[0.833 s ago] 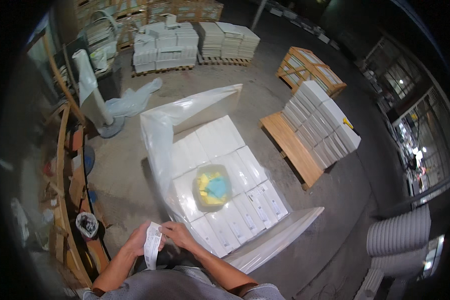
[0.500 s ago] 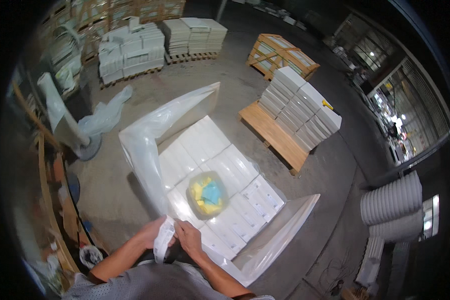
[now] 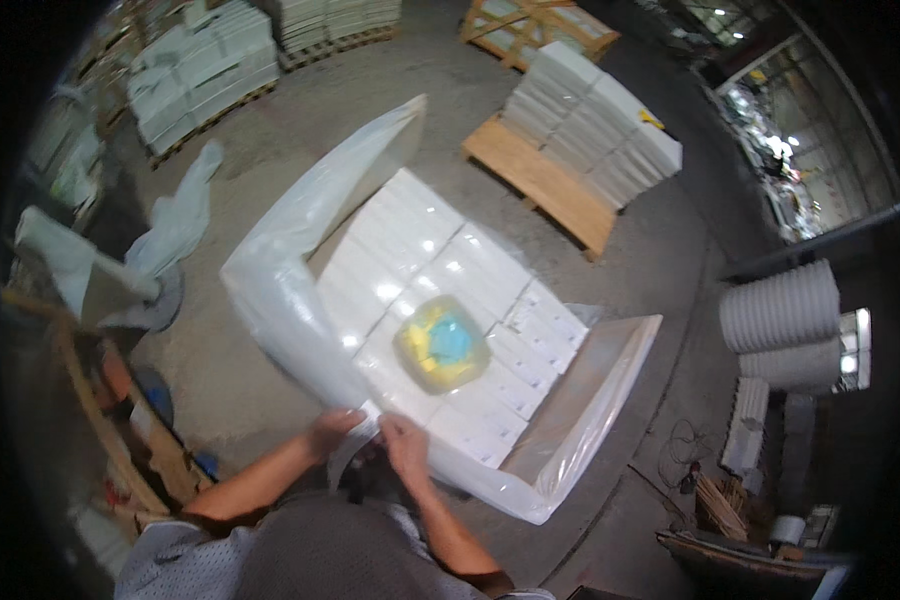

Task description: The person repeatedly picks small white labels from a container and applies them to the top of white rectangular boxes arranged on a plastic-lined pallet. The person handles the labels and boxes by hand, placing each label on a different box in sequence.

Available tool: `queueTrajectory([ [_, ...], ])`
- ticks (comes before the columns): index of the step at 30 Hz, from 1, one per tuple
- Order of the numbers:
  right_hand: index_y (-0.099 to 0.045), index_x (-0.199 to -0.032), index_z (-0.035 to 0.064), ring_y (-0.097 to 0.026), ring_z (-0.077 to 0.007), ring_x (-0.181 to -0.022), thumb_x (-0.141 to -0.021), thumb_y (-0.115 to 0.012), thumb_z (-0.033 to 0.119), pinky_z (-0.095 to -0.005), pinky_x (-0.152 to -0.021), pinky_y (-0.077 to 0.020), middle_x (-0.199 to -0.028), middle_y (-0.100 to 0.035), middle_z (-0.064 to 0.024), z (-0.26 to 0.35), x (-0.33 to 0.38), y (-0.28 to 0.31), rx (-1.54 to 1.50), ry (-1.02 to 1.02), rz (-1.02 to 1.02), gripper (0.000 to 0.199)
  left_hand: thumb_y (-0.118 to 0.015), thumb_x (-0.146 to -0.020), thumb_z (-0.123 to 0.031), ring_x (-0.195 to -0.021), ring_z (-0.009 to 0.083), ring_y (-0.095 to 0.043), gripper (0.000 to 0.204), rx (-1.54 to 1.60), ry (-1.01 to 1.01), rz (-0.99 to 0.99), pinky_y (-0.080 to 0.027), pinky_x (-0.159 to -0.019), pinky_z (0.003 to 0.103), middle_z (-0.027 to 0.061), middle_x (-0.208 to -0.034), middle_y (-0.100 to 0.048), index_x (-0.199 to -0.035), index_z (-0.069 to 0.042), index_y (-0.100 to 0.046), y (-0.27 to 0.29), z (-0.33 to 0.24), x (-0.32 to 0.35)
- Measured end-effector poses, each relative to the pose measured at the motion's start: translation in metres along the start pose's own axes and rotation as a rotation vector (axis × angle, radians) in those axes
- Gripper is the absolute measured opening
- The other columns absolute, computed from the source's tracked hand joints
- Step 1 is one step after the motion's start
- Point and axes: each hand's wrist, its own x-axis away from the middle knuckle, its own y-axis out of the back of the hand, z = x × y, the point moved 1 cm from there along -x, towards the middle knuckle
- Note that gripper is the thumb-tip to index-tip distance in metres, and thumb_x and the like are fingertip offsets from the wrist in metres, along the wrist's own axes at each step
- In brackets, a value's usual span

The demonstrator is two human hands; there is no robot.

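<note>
My left hand (image 3: 338,430) is closed on a strip of white labels (image 3: 353,446), which hangs in a curve below the fingers. My right hand (image 3: 404,445) pinches the strip's upper end, close beside the left. Just beyond both hands is a block of white packages (image 3: 385,235), with raised sides covered in clear plastic sheeting (image 3: 275,285) to the left and right. A translucent tub (image 3: 458,380) rests on the packages and holds yellow and blue pieces (image 3: 450,340). Small labels show on several packages at the right.
A wooden pallet (image 3: 535,180) carries stacked white slabs (image 3: 590,120) at the far right. More white stacks (image 3: 205,75) stand at the far left. Loose plastic (image 3: 185,205) lies left, near a wooden frame (image 3: 105,430). Ribbed white rolls (image 3: 778,308) stand right.
My view has shifted, so the packages sit higher in the picture. Both hands have stayed together on the label strip, and its hanging part is now lower and more hidden.
</note>
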Motion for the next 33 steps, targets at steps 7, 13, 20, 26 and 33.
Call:
queueTrajectory([
  [7, -0.068, -0.089, -0.0001, -0.057, -0.0100, -0.063, -0.093, -0.060, 0.030, -0.0273, -0.061, -0.0475, -0.073, -0.065, -0.0032, -0.065, -0.076, 0.048, -0.296, -0.050, -0.103, 0.031, -0.047, -0.097, -0.031, -0.068, 0.0271, -0.065, 0.038, 0.036, 0.015, -0.211, -0.056, -0.058, 0.039, 0.0174, -0.088, -0.065, -0.109, 0.004, -0.057, -0.004, -0.013, -0.020],
  [13, -0.067, -0.092, -0.0024, -0.067, -0.0197, -0.069, -0.088, -0.060, 0.039, -0.0351, -0.064, -0.0527, -0.077, -0.069, -0.0148, -0.187, -0.190, 0.093, 0.231, -0.401, -0.342, 0.042, -0.041, -0.100, -0.026, -0.060, 0.0273, -0.064, 0.037, -0.022, 0.047, -0.391, -0.056, -0.049, 0.037, 0.0194, -0.088, -0.065, -0.108, 0.007, -0.054, -0.011, -0.008, -0.045],
  [20, -0.069, -0.090, 0.0028, -0.067, -0.0304, -0.075, -0.076, -0.071, 0.041, -0.0428, -0.069, -0.0507, -0.076, -0.069, -0.0157, -0.261, -0.255, 0.101, -0.196, -0.611, -0.284, 0.041, -0.041, -0.101, -0.027, -0.064, 0.0281, -0.065, 0.034, 0.079, 0.104, -0.395, -0.056, -0.056, 0.039, 0.0198, -0.085, -0.066, -0.111, 0.004, -0.051, -0.020, 0.004, -0.076],
  [26, -0.070, -0.078, 0.0071, -0.065, -0.0347, -0.071, -0.064, -0.078, 0.040, -0.0449, -0.064, -0.0479, -0.077, -0.068, -0.0147, -0.305, -0.257, 0.136, 0.938, -0.063, -0.151, 0.037, -0.040, -0.102, -0.025, -0.065, 0.0222, -0.063, 0.033, -0.016, 0.151, -0.466, -0.054, -0.054, 0.032, 0.0180, -0.087, -0.065, -0.112, 0.004, -0.050, -0.035, -0.004, -0.090],
  [33, -0.060, -0.087, -0.0021, -0.064, -0.0308, -0.063, -0.083, -0.060, 0.026, -0.0398, -0.054, -0.0503, -0.076, -0.064, -0.0160, -0.303, -0.287, 0.215, 0.426, -0.220, -0.336, 0.029, -0.043, -0.101, -0.025, -0.061, 0.0239, -0.064, 0.033, 0.068, 0.181, -0.496, -0.056, -0.055, 0.034, 0.0183, -0.086, -0.066, -0.111, 0.005, -0.053, -0.052, -0.013, -0.100],
])
